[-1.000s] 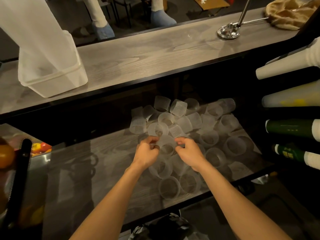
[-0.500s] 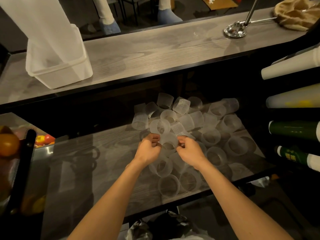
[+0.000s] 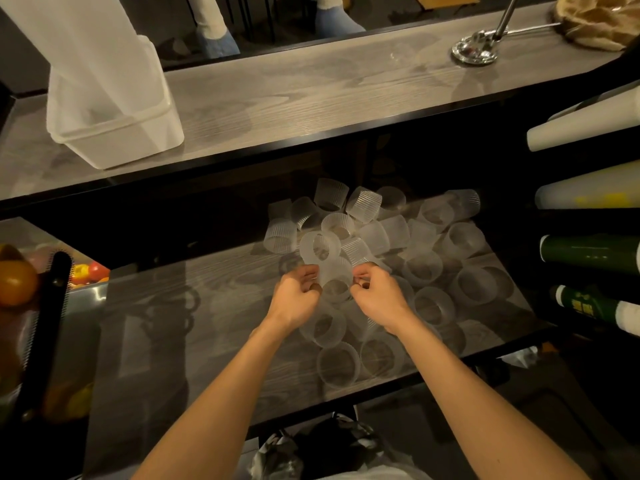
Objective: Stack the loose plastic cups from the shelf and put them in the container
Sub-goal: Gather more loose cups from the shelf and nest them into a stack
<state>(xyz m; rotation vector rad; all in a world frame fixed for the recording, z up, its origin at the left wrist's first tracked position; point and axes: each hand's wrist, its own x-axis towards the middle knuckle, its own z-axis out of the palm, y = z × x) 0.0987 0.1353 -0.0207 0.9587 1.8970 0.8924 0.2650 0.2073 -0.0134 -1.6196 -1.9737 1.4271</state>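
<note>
Several loose ribbed clear plastic cups (image 3: 426,268) lie scattered and piled on the lower grey wooden shelf (image 3: 207,306). My left hand (image 3: 298,294) and my right hand (image 3: 377,294) both pinch one frosted cup (image 3: 334,282) between them, near the middle of the pile. That cup is tilted, its mouth toward me. A translucent white plastic container (image 3: 114,126) stands on the upper counter at the far left, with a tall white sleeve rising out of it.
The upper wooden counter (image 3: 311,95) carries a metal stand base (image 3: 476,50) and a tan cloth (image 3: 602,22). Rolled tubes and green bottles (image 3: 588,254) lie on racks at the right. Fruit (image 3: 15,282) sits at the left.
Both hands stay closed on the same cup in the pile, shifting only slightly. The view has tilted a little.
</note>
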